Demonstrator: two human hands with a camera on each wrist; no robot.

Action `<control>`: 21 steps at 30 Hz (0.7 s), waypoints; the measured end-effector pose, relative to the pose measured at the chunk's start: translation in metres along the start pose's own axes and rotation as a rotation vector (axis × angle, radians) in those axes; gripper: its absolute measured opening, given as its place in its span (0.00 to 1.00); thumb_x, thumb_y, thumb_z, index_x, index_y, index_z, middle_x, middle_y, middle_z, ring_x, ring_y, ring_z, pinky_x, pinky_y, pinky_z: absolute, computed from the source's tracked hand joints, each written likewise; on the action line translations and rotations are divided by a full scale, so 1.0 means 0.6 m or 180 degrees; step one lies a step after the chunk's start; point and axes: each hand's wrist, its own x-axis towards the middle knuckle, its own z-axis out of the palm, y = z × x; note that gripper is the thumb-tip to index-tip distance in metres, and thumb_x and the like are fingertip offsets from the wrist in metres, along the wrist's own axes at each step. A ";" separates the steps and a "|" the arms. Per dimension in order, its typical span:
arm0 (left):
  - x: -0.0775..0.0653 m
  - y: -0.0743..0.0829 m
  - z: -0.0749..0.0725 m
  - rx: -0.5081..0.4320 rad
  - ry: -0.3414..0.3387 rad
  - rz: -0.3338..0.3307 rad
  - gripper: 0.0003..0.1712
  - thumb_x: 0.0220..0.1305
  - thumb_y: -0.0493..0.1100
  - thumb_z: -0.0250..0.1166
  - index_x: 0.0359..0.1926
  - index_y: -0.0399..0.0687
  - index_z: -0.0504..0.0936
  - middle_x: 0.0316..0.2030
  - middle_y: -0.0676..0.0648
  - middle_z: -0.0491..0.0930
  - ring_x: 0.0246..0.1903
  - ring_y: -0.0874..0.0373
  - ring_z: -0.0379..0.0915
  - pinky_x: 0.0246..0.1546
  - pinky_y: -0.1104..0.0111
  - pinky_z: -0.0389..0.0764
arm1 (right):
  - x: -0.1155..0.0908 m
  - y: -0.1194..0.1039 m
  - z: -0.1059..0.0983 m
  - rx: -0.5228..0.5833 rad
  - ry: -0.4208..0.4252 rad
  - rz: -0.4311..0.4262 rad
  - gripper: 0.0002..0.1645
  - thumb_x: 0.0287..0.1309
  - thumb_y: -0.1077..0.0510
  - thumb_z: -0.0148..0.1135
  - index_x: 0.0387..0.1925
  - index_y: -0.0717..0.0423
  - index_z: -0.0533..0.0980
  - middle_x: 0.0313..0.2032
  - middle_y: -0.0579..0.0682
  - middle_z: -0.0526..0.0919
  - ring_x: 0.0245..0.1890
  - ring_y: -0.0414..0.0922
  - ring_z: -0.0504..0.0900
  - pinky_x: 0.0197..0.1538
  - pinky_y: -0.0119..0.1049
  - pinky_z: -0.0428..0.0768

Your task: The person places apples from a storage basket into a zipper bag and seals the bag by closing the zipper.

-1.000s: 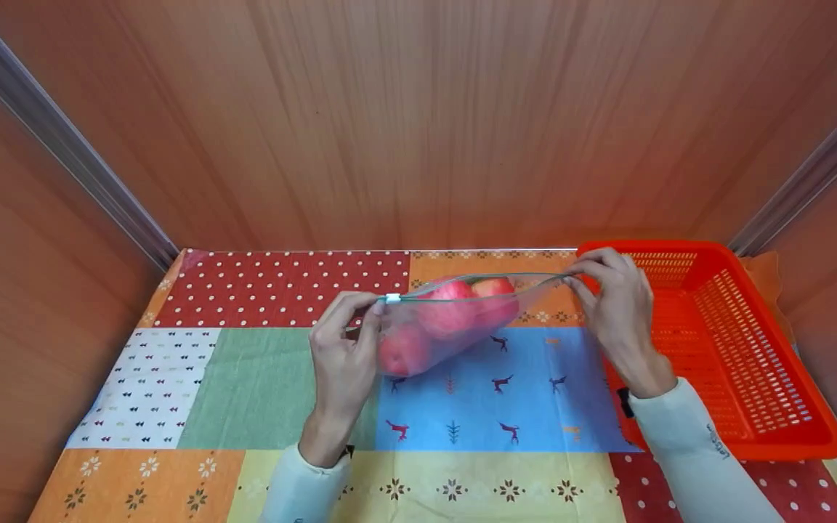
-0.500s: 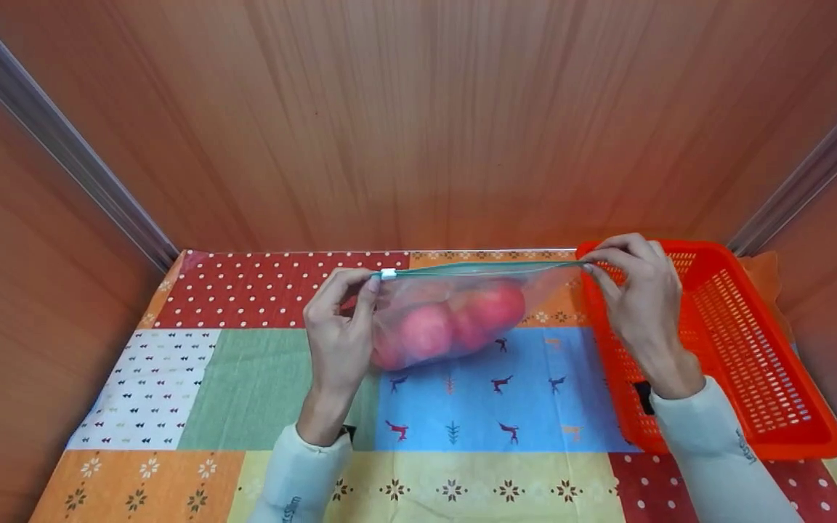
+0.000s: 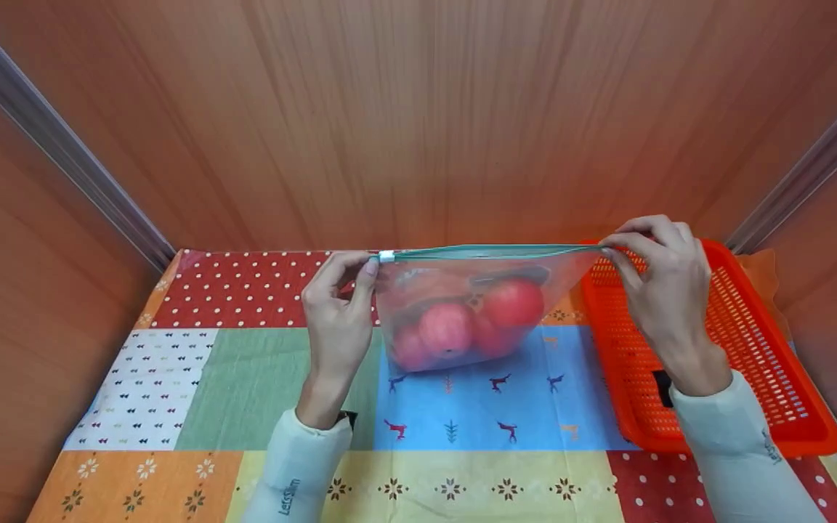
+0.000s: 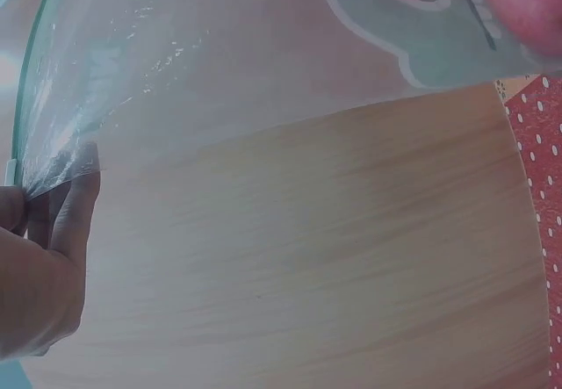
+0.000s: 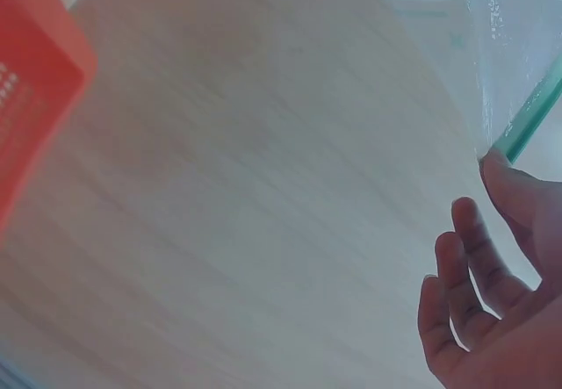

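A clear zip bag [image 3: 418,285] with a green seal strip hangs stretched between both hands, with several red apples [image 3: 447,328] low inside it. The left hand [image 3: 338,312] pinches its left top corner, right beside the white slider [image 3: 387,256]. At the opposite top corner, the right hand [image 3: 662,290] pinches the end of the seal between thumb and forefinger. In the right wrist view the other fingers [image 5: 452,275] of that hand stand apart from the bag. The left wrist view shows the left hand [image 4: 44,266] at the bag's corner, the apples [image 4: 527,7] at the upper right.
An orange-red plastic basket [image 3: 625,428] stands on the right, partly under the right forearm. A patchwork cloth [image 3: 280,392] covers the table. Wood-grain panels [image 3: 418,123] rise at the back and on both sides.
Both hands have moved up and away, the right one also to the right. The bag has been lifted and its top pulled straight; the apples have shifted within it.
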 end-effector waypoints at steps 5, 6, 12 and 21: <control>0.005 0.002 0.005 -0.0032 -0.0015 -0.0017 0.08 0.71 0.34 0.69 0.48 0.35 0.86 0.42 0.42 0.86 0.44 0.51 0.86 0.44 0.68 0.88 | 0.003 0.000 -0.012 -0.0121 0.0069 -0.0188 0.09 0.60 0.61 0.74 0.41 0.62 0.90 0.45 0.60 0.84 0.47 0.60 0.77 0.50 0.53 0.72; 0.006 0.002 0.006 -0.0042 -0.0017 -0.0019 0.08 0.71 0.34 0.69 0.49 0.36 0.86 0.42 0.42 0.86 0.44 0.51 0.86 0.44 0.68 0.88 | 0.003 -0.001 -0.014 -0.0151 0.0088 -0.0222 0.08 0.61 0.61 0.74 0.41 0.61 0.90 0.45 0.59 0.84 0.47 0.60 0.77 0.50 0.54 0.72; 0.012 0.005 0.009 -0.0081 0.0011 0.0018 0.09 0.71 0.34 0.69 0.49 0.35 0.86 0.43 0.42 0.86 0.45 0.51 0.86 0.47 0.66 0.89 | 0.006 -0.007 -0.028 -0.0316 0.0171 -0.0433 0.08 0.63 0.61 0.73 0.41 0.60 0.90 0.46 0.60 0.85 0.48 0.61 0.78 0.51 0.56 0.73; 0.017 0.011 0.015 -0.0112 0.0027 0.0090 0.09 0.70 0.33 0.69 0.49 0.35 0.86 0.43 0.42 0.85 0.45 0.52 0.85 0.48 0.65 0.89 | 0.007 -0.006 -0.049 -0.0513 0.0141 -0.0596 0.12 0.68 0.57 0.69 0.44 0.62 0.89 0.47 0.63 0.84 0.49 0.63 0.78 0.52 0.57 0.73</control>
